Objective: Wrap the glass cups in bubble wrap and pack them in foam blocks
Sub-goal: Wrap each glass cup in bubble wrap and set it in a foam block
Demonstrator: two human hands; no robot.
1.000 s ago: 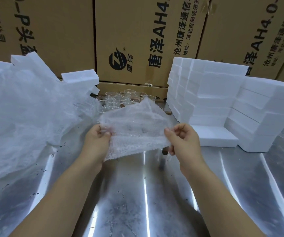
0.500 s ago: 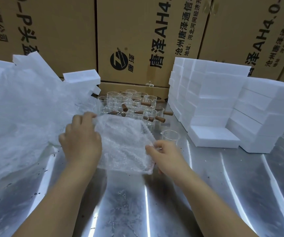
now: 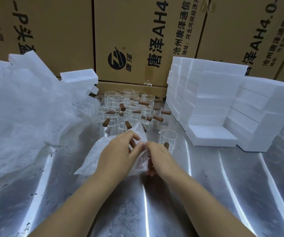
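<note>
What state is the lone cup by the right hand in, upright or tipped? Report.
Upright. The cup stands on the table, open rim up, beside the right hand.

On your tabletop (image 3: pixel 223 194), glass cups (image 3: pixel 125 110) cluster centrally, bubble wrap (image 3: pixel 18 117) heaped left, foam blocks (image 3: pixel 214 93) stacked right, cartons (image 3: pixel 137 31) behind.

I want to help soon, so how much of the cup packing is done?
No finished wrapped cup shows yet. Right now the left hand and right hand pinch a bubble wrap sheet, bunched round something brownish, maybe a cup's handle. Left to do: the crowd of bare glass cups behind, one lone glass cup beside the right hand, then the foam blocks.
</note>
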